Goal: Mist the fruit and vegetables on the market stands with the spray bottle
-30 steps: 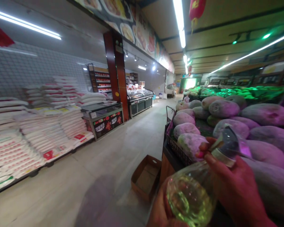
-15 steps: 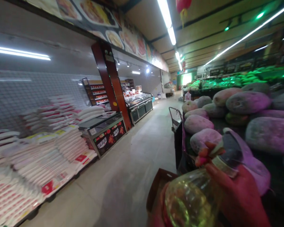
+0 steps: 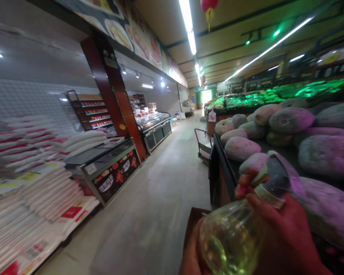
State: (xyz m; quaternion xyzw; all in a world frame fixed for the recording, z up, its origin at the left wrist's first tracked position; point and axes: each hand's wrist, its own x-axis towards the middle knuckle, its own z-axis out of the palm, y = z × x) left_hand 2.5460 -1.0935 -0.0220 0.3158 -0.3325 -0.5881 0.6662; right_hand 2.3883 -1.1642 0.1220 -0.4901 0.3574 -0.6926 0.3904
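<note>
A clear bottle-like container [image 3: 232, 236] with yellowish liquid is close to me at the lower right, tilted. My left hand [image 3: 192, 248] curls round its lower left side. My right hand [image 3: 286, 229] is closed at its upper end, fingertips bent together. From that grip sticks up a dark piece [image 3: 278, 173] with a pale edge; I cannot tell what it is or whether it belongs to the container. Behind the hands, large pale winter melons [image 3: 328, 156] lie piled on a dark stand. A brown box edge [image 3: 193, 219] shows behind the left hand.
A grey floor aisle [image 3: 160, 172] runs ahead. Stacked white sacks [image 3: 46, 194] and a chest freezer [image 3: 111, 172] line the left side, beside a red-brown pillar [image 3: 114, 88]. A hand cart [image 3: 203, 143] stands by the melon stand's side panel [image 3: 223, 172]. Greens fill the far right.
The view has turned to the right and the scenery has shifted left. Both hands keep hold of the container, which stays at almost the same place in view.
</note>
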